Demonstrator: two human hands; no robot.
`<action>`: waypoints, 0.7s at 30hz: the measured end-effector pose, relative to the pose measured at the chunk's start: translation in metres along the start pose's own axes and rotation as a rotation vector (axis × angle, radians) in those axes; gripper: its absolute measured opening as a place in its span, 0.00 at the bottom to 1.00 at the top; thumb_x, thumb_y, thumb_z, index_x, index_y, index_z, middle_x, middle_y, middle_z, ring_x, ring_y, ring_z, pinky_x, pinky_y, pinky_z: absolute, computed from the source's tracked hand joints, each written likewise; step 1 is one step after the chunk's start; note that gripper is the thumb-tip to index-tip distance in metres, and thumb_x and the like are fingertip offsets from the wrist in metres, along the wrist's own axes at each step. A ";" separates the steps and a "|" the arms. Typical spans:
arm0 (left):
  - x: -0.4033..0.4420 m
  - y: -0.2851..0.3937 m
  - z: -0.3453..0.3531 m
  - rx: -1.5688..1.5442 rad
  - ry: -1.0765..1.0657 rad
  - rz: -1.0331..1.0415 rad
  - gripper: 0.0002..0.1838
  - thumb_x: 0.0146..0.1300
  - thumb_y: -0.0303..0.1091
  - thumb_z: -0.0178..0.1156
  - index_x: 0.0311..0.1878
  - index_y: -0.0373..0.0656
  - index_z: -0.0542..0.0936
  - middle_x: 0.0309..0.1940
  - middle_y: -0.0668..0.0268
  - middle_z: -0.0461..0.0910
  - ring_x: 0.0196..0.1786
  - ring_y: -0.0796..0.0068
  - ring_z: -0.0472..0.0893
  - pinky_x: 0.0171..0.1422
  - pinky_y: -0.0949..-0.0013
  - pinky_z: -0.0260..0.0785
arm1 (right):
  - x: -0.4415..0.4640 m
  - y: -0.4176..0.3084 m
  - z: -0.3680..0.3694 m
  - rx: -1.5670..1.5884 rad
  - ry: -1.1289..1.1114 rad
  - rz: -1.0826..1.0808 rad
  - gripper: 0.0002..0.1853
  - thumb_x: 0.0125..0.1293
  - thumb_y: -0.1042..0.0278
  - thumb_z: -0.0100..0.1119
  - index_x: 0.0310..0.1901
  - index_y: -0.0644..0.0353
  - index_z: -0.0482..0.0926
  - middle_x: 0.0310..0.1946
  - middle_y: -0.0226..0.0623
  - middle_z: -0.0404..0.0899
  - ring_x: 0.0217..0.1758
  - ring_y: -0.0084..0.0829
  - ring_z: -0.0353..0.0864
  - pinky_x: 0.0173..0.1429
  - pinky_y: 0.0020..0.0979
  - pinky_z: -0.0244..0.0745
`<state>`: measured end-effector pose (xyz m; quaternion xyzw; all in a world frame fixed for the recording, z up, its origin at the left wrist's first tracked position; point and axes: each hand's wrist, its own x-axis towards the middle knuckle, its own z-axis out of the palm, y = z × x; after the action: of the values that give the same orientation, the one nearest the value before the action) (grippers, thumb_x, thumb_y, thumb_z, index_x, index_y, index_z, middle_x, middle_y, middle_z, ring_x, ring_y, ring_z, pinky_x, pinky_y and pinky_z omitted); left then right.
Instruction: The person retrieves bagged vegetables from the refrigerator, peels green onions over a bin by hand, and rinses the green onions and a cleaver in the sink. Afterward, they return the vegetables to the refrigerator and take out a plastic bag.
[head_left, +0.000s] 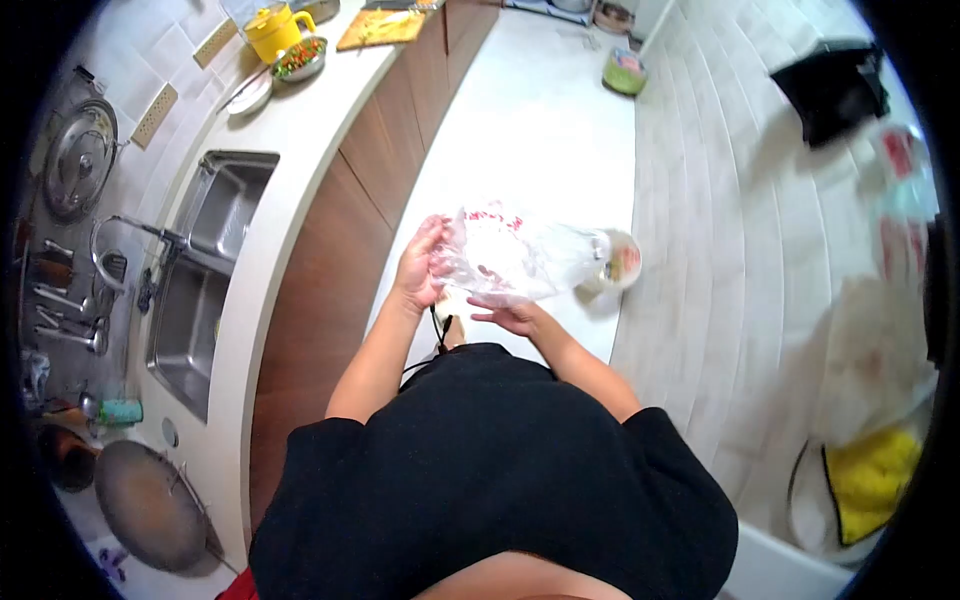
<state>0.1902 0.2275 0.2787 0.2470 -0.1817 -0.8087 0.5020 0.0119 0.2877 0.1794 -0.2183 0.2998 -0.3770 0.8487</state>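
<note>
A thin clear plastic bag [560,258] with red print spreads out in front of my body, above the floor. My left hand [424,262] grips its left edge, fingers curled round the film. At the bag's lower edge is my right hand [512,316], holding the film from below; part of its thumb and fingers is hidden by the plastic. Whatever lies inside the bag, if anything, I cannot make out. Just beyond its right end a round tub or bin [622,260] stands on the floor.
On my left runs a counter [318,130] with a double sink [190,325], a bowl of chopped vegetables [300,60], a yellow pot [275,32] and a cutting board [380,30]. A wok [150,505] sits nearer. Bags and a yellow cloth [872,482] hang along the tiled right wall.
</note>
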 end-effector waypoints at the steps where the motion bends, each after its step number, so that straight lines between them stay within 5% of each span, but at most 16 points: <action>1: 0.024 0.012 0.004 -0.003 0.019 -0.010 0.08 0.64 0.32 0.48 0.45 0.45 0.71 0.27 0.74 0.70 0.17 0.90 0.61 0.15 0.87 0.53 | 0.030 -0.023 0.005 0.140 -0.066 -0.056 0.31 0.62 0.59 0.54 0.66 0.43 0.54 0.63 0.33 0.59 0.63 0.39 0.61 0.63 0.54 0.55; 6: 0.129 0.092 0.032 0.135 0.137 0.040 0.10 0.64 0.32 0.50 0.47 0.44 0.71 0.33 0.70 0.72 0.19 0.89 0.62 0.19 0.86 0.55 | 0.150 -0.142 0.020 0.607 -0.248 -0.278 0.31 0.55 0.51 0.60 0.60 0.49 0.65 0.64 0.36 0.58 0.67 0.42 0.54 0.68 0.55 0.46; 7: 0.149 0.116 0.019 0.227 -0.034 0.001 0.11 0.63 0.31 0.51 0.49 0.42 0.69 0.37 0.69 0.72 0.22 0.88 0.63 0.23 0.84 0.57 | 0.177 -0.166 0.013 0.628 -0.227 -0.303 0.29 0.56 0.50 0.56 0.58 0.51 0.66 0.64 0.38 0.57 0.67 0.43 0.54 0.68 0.55 0.45; 12: 0.242 0.174 0.026 0.381 0.027 0.060 0.19 0.60 0.31 0.55 0.55 0.44 0.64 0.43 0.68 0.71 0.30 0.86 0.65 0.33 0.81 0.60 | 0.239 -0.266 -0.013 0.661 -0.150 -0.300 0.27 0.62 0.48 0.41 0.59 0.55 0.65 0.65 0.43 0.57 0.67 0.46 0.53 0.67 0.56 0.44; 13: 0.254 0.184 0.030 0.494 0.083 0.120 0.21 0.58 0.32 0.56 0.55 0.43 0.66 0.49 0.65 0.69 0.41 0.81 0.69 0.43 0.78 0.62 | 0.248 -0.288 -0.010 0.655 -0.140 -0.266 0.27 0.63 0.47 0.38 0.59 0.55 0.64 0.64 0.43 0.57 0.67 0.46 0.53 0.67 0.56 0.44; 16: 0.306 0.219 0.045 1.273 0.252 0.749 0.21 0.56 0.33 0.57 0.54 0.40 0.68 0.55 0.62 0.65 0.54 0.73 0.66 0.54 0.71 0.60 | 0.295 -0.340 -0.040 0.404 -0.018 -0.242 0.28 0.64 0.48 0.35 0.60 0.57 0.62 0.61 0.43 0.61 0.65 0.46 0.57 0.67 0.53 0.48; 17: 0.321 0.226 0.060 1.257 0.219 0.926 0.16 0.57 0.32 0.55 0.48 0.37 0.72 0.49 0.60 0.71 0.53 0.70 0.70 0.54 0.69 0.62 | 0.314 -0.359 -0.055 0.339 -0.035 -0.242 0.27 0.65 0.49 0.36 0.59 0.57 0.63 0.60 0.42 0.63 0.63 0.45 0.60 0.66 0.50 0.52; 20: 0.377 0.244 0.094 1.404 -0.070 0.521 0.13 0.57 0.31 0.54 0.45 0.37 0.74 0.38 0.60 0.76 0.45 0.70 0.75 0.50 0.68 0.66 | 0.355 -0.411 -0.084 0.137 -0.041 -0.242 0.26 0.65 0.51 0.39 0.59 0.59 0.63 0.56 0.41 0.66 0.59 0.39 0.66 0.62 0.43 0.62; 21: 0.411 0.238 0.094 1.577 -0.086 0.607 0.12 0.57 0.30 0.54 0.43 0.37 0.75 0.34 0.59 0.77 0.42 0.68 0.76 0.48 0.67 0.67 | 0.368 -0.434 -0.080 0.056 -0.020 -0.271 0.26 0.65 0.51 0.41 0.59 0.61 0.62 0.55 0.41 0.67 0.58 0.37 0.67 0.61 0.40 0.64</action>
<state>0.1536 -0.2411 0.3952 0.4343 -0.7703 -0.2841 0.3706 -0.0660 -0.2766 0.2537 -0.2370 0.2485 -0.4940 0.7988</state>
